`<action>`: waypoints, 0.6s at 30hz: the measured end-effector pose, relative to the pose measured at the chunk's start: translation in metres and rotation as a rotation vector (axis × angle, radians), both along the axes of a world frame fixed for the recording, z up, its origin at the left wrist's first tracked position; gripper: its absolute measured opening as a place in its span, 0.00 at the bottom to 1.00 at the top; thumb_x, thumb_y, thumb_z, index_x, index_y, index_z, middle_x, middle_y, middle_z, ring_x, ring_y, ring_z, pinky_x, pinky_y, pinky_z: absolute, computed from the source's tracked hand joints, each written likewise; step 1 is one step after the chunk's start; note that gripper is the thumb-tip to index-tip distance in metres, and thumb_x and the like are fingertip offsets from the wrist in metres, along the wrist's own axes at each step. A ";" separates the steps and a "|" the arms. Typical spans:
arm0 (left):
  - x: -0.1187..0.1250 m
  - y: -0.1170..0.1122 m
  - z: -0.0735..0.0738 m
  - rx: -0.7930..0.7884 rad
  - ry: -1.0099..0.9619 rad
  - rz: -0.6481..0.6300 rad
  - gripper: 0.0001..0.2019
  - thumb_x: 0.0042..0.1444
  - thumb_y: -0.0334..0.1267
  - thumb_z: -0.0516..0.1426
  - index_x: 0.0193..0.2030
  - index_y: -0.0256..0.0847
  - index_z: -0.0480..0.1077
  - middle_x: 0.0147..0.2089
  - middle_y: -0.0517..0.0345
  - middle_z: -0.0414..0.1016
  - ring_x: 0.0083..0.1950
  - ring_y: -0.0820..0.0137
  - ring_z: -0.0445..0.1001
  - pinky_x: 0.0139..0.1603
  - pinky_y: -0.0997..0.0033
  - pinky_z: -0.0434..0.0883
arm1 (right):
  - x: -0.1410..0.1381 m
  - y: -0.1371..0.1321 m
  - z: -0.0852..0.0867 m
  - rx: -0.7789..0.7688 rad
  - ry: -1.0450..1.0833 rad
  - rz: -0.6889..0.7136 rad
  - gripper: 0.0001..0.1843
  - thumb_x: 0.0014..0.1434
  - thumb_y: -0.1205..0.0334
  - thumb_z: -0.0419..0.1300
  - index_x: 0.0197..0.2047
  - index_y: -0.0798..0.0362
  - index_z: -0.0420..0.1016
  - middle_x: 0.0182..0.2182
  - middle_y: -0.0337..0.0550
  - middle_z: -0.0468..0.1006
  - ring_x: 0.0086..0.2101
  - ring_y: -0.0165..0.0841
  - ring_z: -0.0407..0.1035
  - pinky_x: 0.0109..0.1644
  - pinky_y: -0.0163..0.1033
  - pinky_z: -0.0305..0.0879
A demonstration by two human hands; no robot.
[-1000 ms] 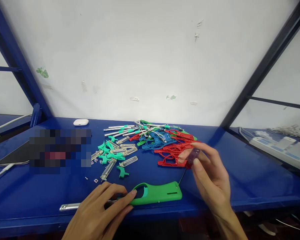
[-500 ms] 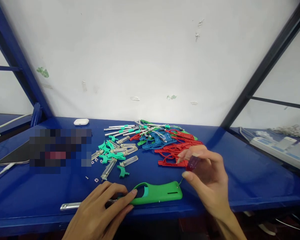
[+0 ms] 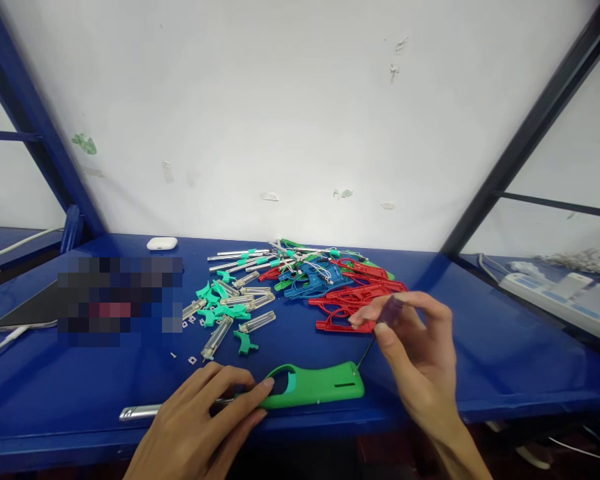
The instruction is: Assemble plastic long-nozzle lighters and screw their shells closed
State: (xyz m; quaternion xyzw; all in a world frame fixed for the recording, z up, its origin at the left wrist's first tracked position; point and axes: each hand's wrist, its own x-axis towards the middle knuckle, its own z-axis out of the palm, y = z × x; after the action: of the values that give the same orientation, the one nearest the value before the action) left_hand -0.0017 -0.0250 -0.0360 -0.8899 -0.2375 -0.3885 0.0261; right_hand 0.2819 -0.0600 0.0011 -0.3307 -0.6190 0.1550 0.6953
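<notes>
A green utility lighter (image 3: 325,385) with a silver metal tube (image 3: 140,413) lies along the table's front edge. My left hand (image 3: 195,413) is closed around its front part by the trigger opening, covering where tube and body meet. In the fingers of my right hand (image 3: 425,353) is a screwdriver (image 3: 391,311) with a dark purple see-through handle. Its thin shaft slants down left, and the tip meets the lighter's right end near a small screw hole. Beyond the lighter lie green triggers (image 3: 246,343) and clear fuel tanks (image 3: 257,322).
Several red shell halves (image 3: 337,325), blue shells (image 3: 315,280) and metal tubes with wires (image 3: 240,254) are piled at the back. A phone (image 3: 27,310) with a cable and a white earbud case (image 3: 162,243) are left. A power strip (image 3: 560,303) lies right.
My right hand has tilted the screwdriver handle up and to the right, showing more of the shaft. The left hand and the lighter have barely moved.
</notes>
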 end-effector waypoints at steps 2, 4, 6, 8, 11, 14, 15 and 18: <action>0.000 0.000 -0.001 -0.003 0.001 0.001 0.14 0.77 0.36 0.53 0.60 0.46 0.77 0.46 0.55 0.80 0.43 0.69 0.80 0.44 0.74 0.80 | 0.000 -0.001 -0.001 -0.035 -0.041 -0.003 0.20 0.76 0.68 0.56 0.65 0.38 0.70 0.44 0.41 0.80 0.47 0.37 0.78 0.51 0.47 0.78; -0.001 -0.001 -0.002 0.002 0.002 -0.002 0.14 0.77 0.36 0.52 0.60 0.45 0.77 0.46 0.54 0.80 0.43 0.70 0.80 0.44 0.74 0.79 | 0.000 -0.001 0.000 -0.020 -0.053 0.002 0.18 0.74 0.65 0.60 0.64 0.39 0.72 0.46 0.43 0.80 0.47 0.38 0.77 0.51 0.48 0.77; -0.001 -0.001 -0.002 0.008 0.002 -0.003 0.14 0.78 0.36 0.52 0.60 0.45 0.77 0.46 0.55 0.80 0.43 0.70 0.79 0.44 0.74 0.79 | 0.000 0.000 0.000 0.034 -0.033 -0.009 0.17 0.69 0.66 0.67 0.57 0.40 0.76 0.44 0.40 0.77 0.44 0.37 0.76 0.49 0.46 0.77; -0.001 0.000 -0.002 0.009 0.008 -0.003 0.14 0.78 0.36 0.52 0.61 0.45 0.77 0.46 0.55 0.80 0.43 0.70 0.79 0.44 0.74 0.79 | 0.001 0.001 0.001 0.064 -0.016 -0.039 0.17 0.66 0.69 0.69 0.53 0.40 0.77 0.42 0.38 0.76 0.41 0.34 0.75 0.46 0.42 0.76; 0.000 0.001 -0.001 0.011 0.014 -0.005 0.13 0.78 0.35 0.52 0.60 0.44 0.77 0.46 0.54 0.80 0.43 0.70 0.79 0.44 0.74 0.79 | 0.001 -0.001 -0.002 0.013 -0.031 -0.061 0.19 0.71 0.70 0.62 0.60 0.39 0.75 0.42 0.39 0.78 0.42 0.34 0.76 0.47 0.42 0.77; 0.001 0.002 0.000 0.022 0.016 -0.005 0.13 0.77 0.35 0.52 0.60 0.43 0.77 0.46 0.54 0.80 0.43 0.70 0.79 0.43 0.74 0.79 | 0.001 -0.002 -0.004 -0.061 -0.014 -0.012 0.20 0.75 0.66 0.58 0.65 0.37 0.72 0.43 0.42 0.80 0.44 0.37 0.77 0.50 0.47 0.78; 0.001 0.002 0.001 0.024 0.016 -0.005 0.13 0.78 0.35 0.52 0.60 0.43 0.77 0.46 0.54 0.80 0.43 0.70 0.79 0.43 0.74 0.79 | 0.001 -0.002 -0.003 -0.071 0.014 0.018 0.21 0.75 0.65 0.58 0.66 0.37 0.72 0.42 0.42 0.79 0.42 0.37 0.77 0.48 0.47 0.78; 0.001 0.001 0.002 0.023 0.016 -0.001 0.13 0.78 0.35 0.52 0.60 0.43 0.76 0.45 0.54 0.80 0.43 0.70 0.79 0.44 0.74 0.78 | 0.007 -0.003 0.003 -0.062 0.145 0.088 0.20 0.75 0.59 0.58 0.68 0.37 0.73 0.34 0.39 0.75 0.29 0.31 0.70 0.32 0.39 0.74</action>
State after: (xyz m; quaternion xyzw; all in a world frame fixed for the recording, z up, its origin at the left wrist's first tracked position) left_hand -0.0008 -0.0240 -0.0344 -0.8928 -0.2325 -0.3840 0.0379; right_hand 0.2891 -0.0633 0.0041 -0.3124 -0.5759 0.2280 0.7202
